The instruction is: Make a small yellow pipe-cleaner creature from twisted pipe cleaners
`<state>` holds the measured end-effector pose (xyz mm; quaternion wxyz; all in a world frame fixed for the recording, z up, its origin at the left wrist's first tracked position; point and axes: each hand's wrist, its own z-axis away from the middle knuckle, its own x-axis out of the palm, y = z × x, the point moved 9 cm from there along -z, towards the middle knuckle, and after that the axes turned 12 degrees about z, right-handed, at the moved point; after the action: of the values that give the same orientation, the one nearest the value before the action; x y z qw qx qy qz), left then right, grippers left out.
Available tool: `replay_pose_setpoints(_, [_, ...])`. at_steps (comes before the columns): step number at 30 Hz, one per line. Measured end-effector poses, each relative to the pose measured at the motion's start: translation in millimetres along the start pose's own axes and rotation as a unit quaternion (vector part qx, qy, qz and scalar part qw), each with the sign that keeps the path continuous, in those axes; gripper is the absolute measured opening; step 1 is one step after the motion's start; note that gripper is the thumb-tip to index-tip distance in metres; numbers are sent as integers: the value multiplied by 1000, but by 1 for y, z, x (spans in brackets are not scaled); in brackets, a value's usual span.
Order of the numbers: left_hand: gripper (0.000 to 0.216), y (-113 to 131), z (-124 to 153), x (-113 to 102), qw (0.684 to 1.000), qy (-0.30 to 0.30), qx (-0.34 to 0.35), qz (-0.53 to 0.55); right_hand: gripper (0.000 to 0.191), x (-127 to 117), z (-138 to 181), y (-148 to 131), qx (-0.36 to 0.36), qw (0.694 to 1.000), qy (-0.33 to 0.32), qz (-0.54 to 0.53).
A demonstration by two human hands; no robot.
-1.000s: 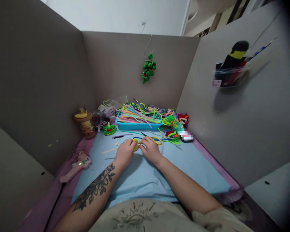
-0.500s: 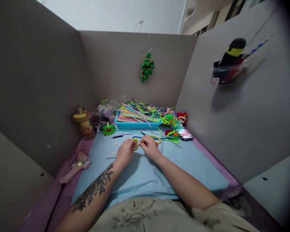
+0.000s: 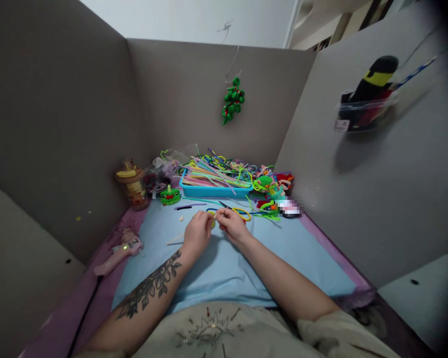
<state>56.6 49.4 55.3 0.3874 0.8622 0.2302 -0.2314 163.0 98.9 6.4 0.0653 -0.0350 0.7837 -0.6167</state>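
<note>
- Nearest the person, the pale blue paper sheet (image 3: 224,278) covering the bench lies bare from its near edge up to the hands, open room on both sides of the two forearms; a purple border of the bench (image 3: 97,298) runs along its left edge and another along its right.
- Three grey partition walls (image 3: 52,129) box the sheet in on the left, far and right sides.
- On the purple border left of the sheet lies one pink glue gun with a green light (image 3: 118,251).
- The left hand (image 3: 196,232) is curled over the sheet's middle, its fingertips pinched on a small yellow fuzzy piece (image 3: 212,222).
- The right hand (image 3: 232,224) meets it from the other side, thumb and forefinger closed on the same piece; the piece sits just above the sheet between the two hands.
- Just beyond the right hand, a yellow pipe-cleaner loop (image 3: 242,214) lies on the sheet.
- At the sheet's far edge stands one blue plastic tray heaped with coloured pipe cleaners (image 3: 212,190); too many to count.
- Left of the tray: one small green fuzzy figure (image 3: 169,196) and one brown and yellow stacked jar (image 3: 131,184).
- Above the tray, one green beaded ornament (image 3: 232,102) hangs on the far wall.
</note>
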Motion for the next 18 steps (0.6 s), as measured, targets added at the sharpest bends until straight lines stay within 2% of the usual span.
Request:
replay_pose_setpoints(2, [19, -5, -1, 0, 998, -10, -5, -56, 13, -12, 1, -21, -108, 980, 24, 165])
replay_pose_setpoints(5, [17, -8, -2, 4, 988, -41, 0, -147, 23, -14, 11, -43, -232, 911, 44, 337])
replay_pose_setpoints(8, [15, -6, -1, 11, 977, -78, 15, -198, 20, -3, 19, -46, -284, 856, 34, 430])
replay_pose_setpoints(10, [14, -4, 0, 14, 973, -92, 23, -210, 15, 4, 21, -45, -295, 832, 30, 468])
replay_pose_setpoints(14, [15, -4, 0, 14, 977, -91, 17, -193, 11, 6, 21, -42, -292, 824, 34, 485])
replay_pose_setpoints(16, [15, -5, -1, 13, 980, -88, 8, -176, 10, 2, 20, -43, -283, 837, 38, 467])
replay_pose_setpoints(18, [15, -7, -1, 12, 982, -89, -1, -165, 9, -3, 18, -42, -259, 867, 39, 425])
